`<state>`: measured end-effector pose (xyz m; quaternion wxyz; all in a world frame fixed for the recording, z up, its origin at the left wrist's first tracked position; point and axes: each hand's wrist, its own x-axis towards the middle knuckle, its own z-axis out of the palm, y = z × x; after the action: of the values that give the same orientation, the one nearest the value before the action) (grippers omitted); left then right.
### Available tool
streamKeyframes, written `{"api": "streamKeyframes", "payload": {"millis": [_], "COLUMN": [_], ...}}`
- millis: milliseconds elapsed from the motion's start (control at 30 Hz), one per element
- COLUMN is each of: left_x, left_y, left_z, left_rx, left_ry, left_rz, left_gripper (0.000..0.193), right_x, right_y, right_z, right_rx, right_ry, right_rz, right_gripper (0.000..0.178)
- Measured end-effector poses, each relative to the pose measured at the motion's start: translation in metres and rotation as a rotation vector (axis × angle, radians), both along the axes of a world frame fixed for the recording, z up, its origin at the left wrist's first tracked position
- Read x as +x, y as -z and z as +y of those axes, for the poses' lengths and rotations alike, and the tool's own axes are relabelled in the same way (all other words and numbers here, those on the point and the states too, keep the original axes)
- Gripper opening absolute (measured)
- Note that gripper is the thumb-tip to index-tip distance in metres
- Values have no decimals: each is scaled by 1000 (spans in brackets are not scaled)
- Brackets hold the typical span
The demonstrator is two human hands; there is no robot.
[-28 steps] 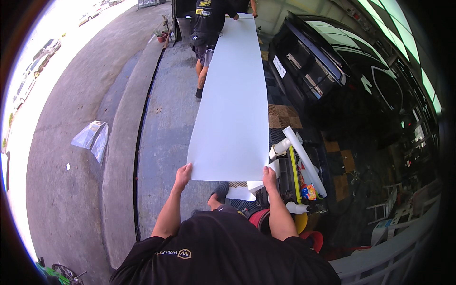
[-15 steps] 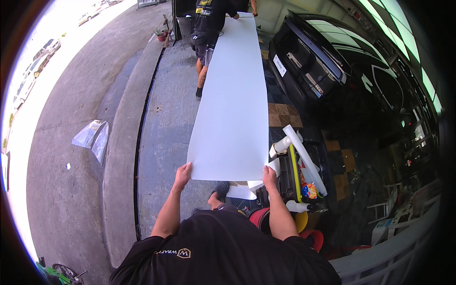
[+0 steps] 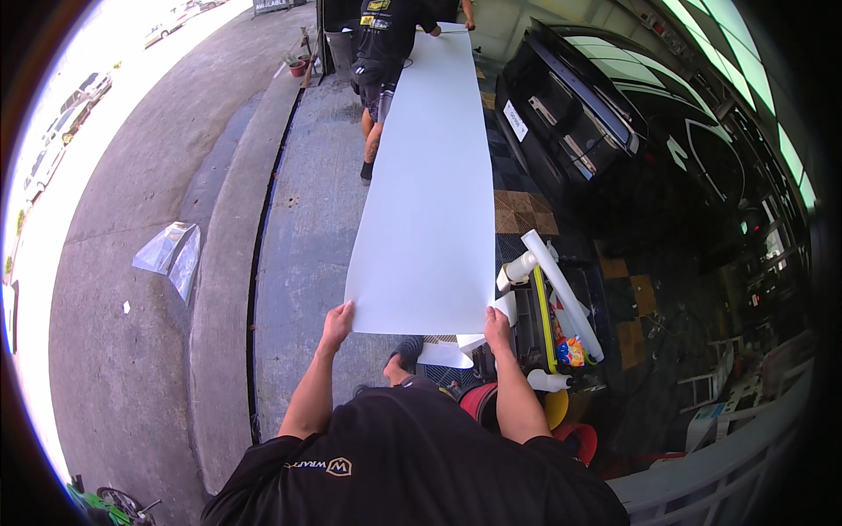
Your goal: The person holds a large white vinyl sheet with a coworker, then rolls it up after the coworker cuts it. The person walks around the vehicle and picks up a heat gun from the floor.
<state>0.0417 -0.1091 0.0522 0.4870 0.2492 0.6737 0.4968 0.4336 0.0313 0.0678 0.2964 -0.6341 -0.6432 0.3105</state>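
A long white sheet (image 3: 430,193) stretches away from me, wide at my end and narrowing with distance. My left hand (image 3: 338,324) pinches its near left corner, thumb on top. At the near right corner, my right hand (image 3: 497,328) grips the edge the same way. The fingers beneath the sheet are hidden. At the far end a co-worker (image 3: 386,44) in a black shirt leans over the sheet with a hand close to its edge. Another hand (image 3: 469,24) shows at the far right corner.
Right of the sheet stands a dark car (image 3: 570,105) with its rear facing me. Nearer are a white roll (image 3: 564,294), a cart with a yellow-green edge (image 3: 545,320) and a red bucket (image 3: 478,401). Crumpled clear plastic (image 3: 171,254) lies on the pavement at left.
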Motion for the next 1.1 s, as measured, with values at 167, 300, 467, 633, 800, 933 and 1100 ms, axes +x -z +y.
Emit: {"api": "streamKeyframes", "payload": {"millis": [167, 300, 467, 633, 800, 933, 1100], "left_x": [0, 1, 2, 3, 3, 3, 3], "left_y": [1, 3, 4, 2, 1, 0, 0], "left_z": [0, 0, -1, -1, -1, -2, 0], "left_rx": [21, -7, 25, 22, -22, 21, 6], "left_ry": [0, 1, -8, 1, 1, 0, -5], "left_rz": [22, 14, 2, 22, 11, 19, -25], "left_gripper": [44, 43, 43, 43, 44, 44, 43], "right_x": [-1, -1, 0, 2, 4, 4, 3], "right_y": [-3, -5, -3, 1, 6, 7, 4], "right_z": [-1, -2, -3, -2, 0, 0, 1], "right_rx": [-27, 18, -4, 17, 12, 16, 32], "right_ry": [28, 1, 29, 0, -3, 0, -6], "right_rz": [5, -1, 15, -13, 19, 16, -1], "right_gripper": [38, 38, 38, 38, 38, 37, 39]}}
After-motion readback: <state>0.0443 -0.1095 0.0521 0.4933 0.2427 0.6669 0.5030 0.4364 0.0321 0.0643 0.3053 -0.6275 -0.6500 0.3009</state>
